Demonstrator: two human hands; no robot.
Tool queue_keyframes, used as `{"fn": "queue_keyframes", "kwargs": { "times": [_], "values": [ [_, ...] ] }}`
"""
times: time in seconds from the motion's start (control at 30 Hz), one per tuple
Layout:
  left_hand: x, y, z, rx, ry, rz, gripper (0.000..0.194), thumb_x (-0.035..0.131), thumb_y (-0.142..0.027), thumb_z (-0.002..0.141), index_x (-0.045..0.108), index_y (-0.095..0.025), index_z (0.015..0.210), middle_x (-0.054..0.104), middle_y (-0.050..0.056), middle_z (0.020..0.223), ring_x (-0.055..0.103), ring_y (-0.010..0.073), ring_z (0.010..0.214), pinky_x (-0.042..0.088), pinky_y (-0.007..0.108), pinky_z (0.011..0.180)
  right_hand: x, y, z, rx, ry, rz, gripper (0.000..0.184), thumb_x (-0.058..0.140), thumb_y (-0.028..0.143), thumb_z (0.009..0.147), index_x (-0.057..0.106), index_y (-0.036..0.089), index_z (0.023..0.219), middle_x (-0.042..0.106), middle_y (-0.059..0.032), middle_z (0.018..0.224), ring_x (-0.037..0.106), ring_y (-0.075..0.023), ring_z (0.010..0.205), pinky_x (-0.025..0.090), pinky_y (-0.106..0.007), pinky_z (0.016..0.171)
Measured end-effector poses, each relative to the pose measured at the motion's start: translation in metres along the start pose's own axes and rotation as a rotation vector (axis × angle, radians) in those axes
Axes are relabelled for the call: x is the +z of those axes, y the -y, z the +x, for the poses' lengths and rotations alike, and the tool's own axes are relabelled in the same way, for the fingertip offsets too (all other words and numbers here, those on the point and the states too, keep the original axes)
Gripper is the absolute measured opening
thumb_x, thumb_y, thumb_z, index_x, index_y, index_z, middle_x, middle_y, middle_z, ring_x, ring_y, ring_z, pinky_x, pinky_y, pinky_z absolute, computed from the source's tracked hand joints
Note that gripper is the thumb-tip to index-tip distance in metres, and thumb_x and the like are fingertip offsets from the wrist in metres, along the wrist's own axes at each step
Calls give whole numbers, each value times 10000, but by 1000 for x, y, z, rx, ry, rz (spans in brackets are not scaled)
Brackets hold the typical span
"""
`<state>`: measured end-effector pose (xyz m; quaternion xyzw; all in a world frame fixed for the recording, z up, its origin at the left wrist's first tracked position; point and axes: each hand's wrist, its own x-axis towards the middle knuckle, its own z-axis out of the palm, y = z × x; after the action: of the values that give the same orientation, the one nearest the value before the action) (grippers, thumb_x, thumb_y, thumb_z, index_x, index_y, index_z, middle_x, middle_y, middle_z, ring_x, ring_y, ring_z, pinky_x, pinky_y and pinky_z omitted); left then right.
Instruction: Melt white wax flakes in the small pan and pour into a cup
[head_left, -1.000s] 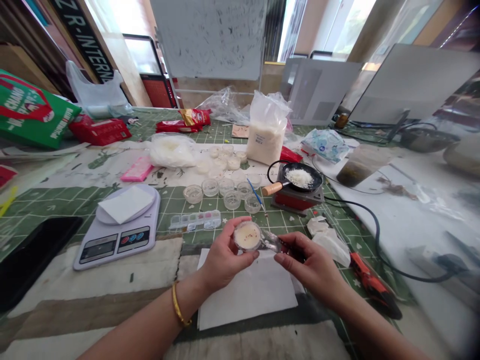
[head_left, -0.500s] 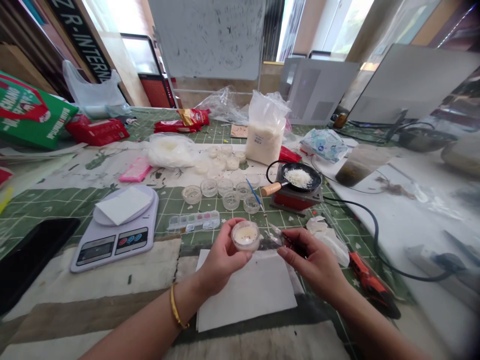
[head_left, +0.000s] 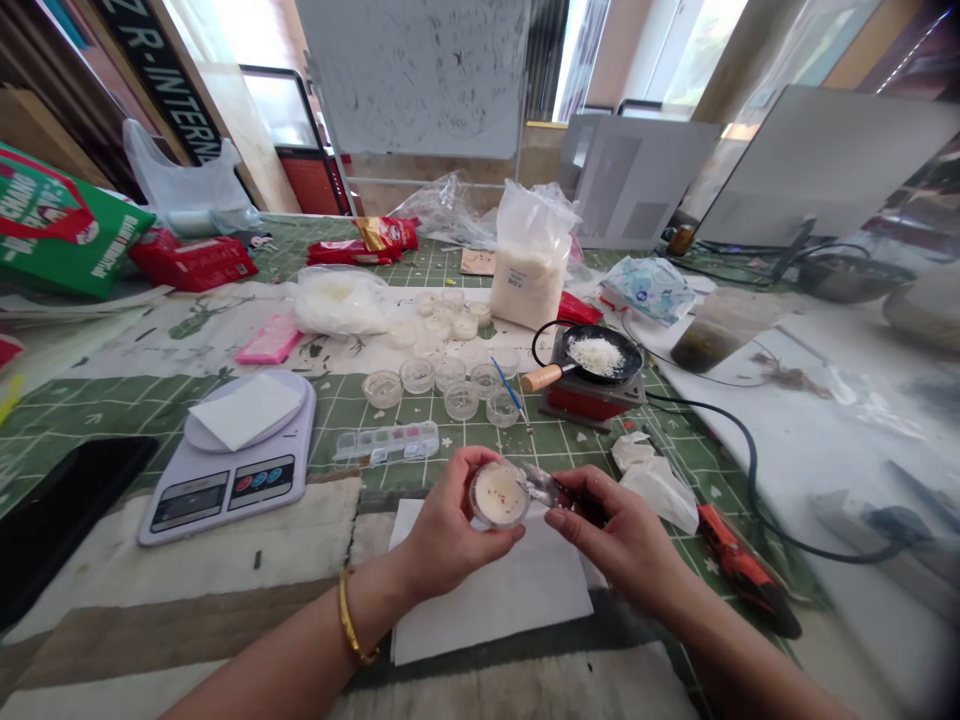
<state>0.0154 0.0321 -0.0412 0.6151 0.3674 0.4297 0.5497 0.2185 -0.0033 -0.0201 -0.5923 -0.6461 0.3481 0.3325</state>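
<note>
My left hand [head_left: 442, 535] is wrapped round a small clear cup [head_left: 499, 497] of pale, wax-like material with reddish specks on top. The cup is tilted, its mouth towards me. Pinched in my right hand [head_left: 626, 525] is a small silvery tool [head_left: 541, 487] with a dark handle; its whitish-smeared end is at the cup's right rim. I cannot make out whether it is a spoon or a spatula. Below both hands lie white paper sheets [head_left: 487, 610]. Beyond them are several clear cups [head_left: 460, 401] and a thin blue-handled brush [head_left: 506, 383].
At left are a kitchen scale [head_left: 225, 490] with white paper and a phone [head_left: 75, 520]. A small pan [head_left: 630, 358] of white flakes sits on a red-sided burner [head_left: 592, 405]. Its cable [head_left: 750, 460] runs right. An orange-black tool [head_left: 742, 570] and crumpled tissue [head_left: 656, 485] lie nearby.
My left hand has shifted the cup slightly right and down and tipped it towards me. The silvery tool's end has come to the cup's rim.
</note>
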Motion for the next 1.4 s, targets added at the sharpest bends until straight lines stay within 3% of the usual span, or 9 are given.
{"fn": "queue_keyframes", "kwargs": {
  "times": [0.13,0.23,0.37,0.53,0.67,0.87,1.03,1.23,1.4],
  "values": [
    [0,0,0,-11,100,-35,576,761,-134,647,492,-233,1147,578,60,1093,581,215,944,481,329,816,-6,-4,4,26,-58,18,274,640,408,809,628,193,978,667,-41,805,611,-173,706,501,-301,644],
    [-1,0,2,-53,72,-89,592,717,-130,676,471,-233,1205,577,40,1034,582,195,899,482,311,780,-7,-3,3,30,-83,43,298,644,426,802,622,192,984,667,-43,812,618,-176,716,507,-302,653],
    [-1,2,5,-73,8,-128,599,762,-192,684,440,-238,1187,590,15,939,591,188,826,491,306,730,-4,3,-1,32,-3,-13,278,639,398,807,632,191,992,655,-30,771,597,-165,674,488,-292,619],
    [-1,8,4,31,-86,22,586,809,-186,645,487,-236,1132,566,39,1026,581,215,910,483,348,819,-3,5,-2,30,43,-73,263,638,384,810,638,196,994,654,-26,770,591,-166,669,478,-295,617],
    [-1,8,0,120,-13,118,560,777,-147,655,518,-245,1142,552,53,1092,571,230,974,473,356,860,-6,1,1,32,40,-46,244,632,385,815,636,200,974,659,-26,780,606,-173,705,486,-297,648],
    [4,2,-2,-54,42,-70,658,755,-141,647,428,-239,1210,557,82,1154,584,233,1007,478,367,881,-8,-3,5,50,-45,-4,282,632,421,815,624,192,979,660,-32,796,603,-171,704,487,-297,647],
    [-1,-3,4,-64,-3,-173,583,751,-202,675,419,-218,1154,543,99,1186,582,226,990,478,344,831,-7,3,1,53,9,-1,280,631,410,818,622,191,991,651,-29,792,591,-166,697,481,-295,642],
    [-6,-1,8,-16,-73,-18,638,852,-291,608,439,-214,1088,535,28,976,551,174,803,475,297,704,-2,3,-2,42,74,-16,282,633,387,814,630,190,1016,638,-26,792,579,-168,703,467,-302,648],
    [-3,0,5,18,-143,145,580,791,-215,640,433,-211,1096,526,37,1002,562,189,841,484,319,736,-3,3,-1,52,75,9,288,628,397,811,630,187,1009,637,-27,793,578,-167,705,466,-301,653]
  ]
}}
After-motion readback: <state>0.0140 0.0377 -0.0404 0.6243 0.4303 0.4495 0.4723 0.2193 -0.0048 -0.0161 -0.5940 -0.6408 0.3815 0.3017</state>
